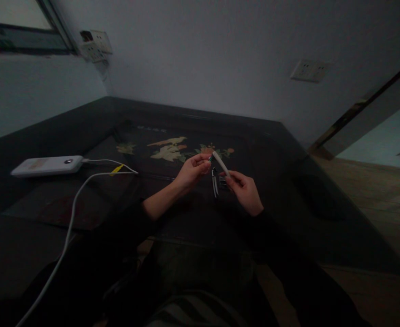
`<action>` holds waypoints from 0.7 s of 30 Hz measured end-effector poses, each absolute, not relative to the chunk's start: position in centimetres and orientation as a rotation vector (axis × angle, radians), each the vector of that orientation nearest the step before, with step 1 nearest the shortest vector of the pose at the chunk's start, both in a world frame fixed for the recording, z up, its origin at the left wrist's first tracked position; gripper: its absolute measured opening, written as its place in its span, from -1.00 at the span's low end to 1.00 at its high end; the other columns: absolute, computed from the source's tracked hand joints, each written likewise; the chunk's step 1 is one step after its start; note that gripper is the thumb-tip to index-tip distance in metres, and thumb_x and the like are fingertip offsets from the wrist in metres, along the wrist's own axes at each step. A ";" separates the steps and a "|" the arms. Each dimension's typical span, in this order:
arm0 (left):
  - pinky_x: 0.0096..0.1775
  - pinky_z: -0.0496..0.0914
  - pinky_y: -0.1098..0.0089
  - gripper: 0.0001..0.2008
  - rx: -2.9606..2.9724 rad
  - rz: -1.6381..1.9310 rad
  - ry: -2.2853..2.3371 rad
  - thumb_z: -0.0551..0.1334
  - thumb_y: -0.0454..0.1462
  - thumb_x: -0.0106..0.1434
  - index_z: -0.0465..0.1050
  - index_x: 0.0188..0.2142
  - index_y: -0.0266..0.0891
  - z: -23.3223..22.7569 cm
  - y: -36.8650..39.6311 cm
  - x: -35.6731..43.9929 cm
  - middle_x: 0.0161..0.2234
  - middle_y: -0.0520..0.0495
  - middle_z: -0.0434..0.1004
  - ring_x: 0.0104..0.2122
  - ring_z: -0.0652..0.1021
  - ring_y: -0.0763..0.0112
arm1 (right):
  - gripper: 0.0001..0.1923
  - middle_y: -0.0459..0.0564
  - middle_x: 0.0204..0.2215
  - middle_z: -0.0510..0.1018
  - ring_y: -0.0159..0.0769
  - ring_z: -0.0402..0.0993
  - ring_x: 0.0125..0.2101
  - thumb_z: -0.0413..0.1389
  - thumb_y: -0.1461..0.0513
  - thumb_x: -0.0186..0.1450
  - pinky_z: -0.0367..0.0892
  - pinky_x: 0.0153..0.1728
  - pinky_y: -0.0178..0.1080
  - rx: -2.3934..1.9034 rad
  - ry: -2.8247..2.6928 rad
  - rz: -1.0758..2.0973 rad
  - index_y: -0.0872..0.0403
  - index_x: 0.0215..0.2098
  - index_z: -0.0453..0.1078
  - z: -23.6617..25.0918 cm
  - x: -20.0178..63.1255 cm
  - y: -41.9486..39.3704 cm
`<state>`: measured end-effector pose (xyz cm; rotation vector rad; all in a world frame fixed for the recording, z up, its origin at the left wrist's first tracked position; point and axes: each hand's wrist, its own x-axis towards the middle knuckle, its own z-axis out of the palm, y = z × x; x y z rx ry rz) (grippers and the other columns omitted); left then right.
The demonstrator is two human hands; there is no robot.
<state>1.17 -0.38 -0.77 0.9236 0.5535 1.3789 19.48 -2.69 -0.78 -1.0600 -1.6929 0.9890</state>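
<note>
My right hand [242, 188] is closed around the lower end of a slender white rod-like piece [221, 163], which slants up to the left. At its upper tip, the fingers of my left hand [196, 169] pinch a thin greenish bit [211, 157]; whether that bit joins the white piece is too dim to tell. Just below, between my hands, a small dark tool with pale strips [215, 183] lies on the table. Beside it, partly hidden by my right fingers, is a small metallic object [223, 182] of unclear kind.
The dark glossy table [288, 218] bears a bird-and-flower picture [167, 147]. To the left lies a white power bank [46, 166] with a white cable [73, 213] running toward me. Wall sockets [309, 71] sit above the table's back edge.
</note>
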 end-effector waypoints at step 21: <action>-0.46 0.25 0.57 -0.55 0.944 1.367 0.576 0.53 -0.15 -0.19 0.49 -0.33 -0.30 -1.0 -0.3 1.1 -0.55 0.11 0.45 -0.57 0.39 0.66 | -0.54 -0.17 -0.64 0.23 -0.49 0.08 -0.62 0.19 -0.06 0.18 -0.05 -0.62 -0.37 -1.017 -1.604 1.245 0.16 -0.20 0.51 -1.4 19.6 -2.2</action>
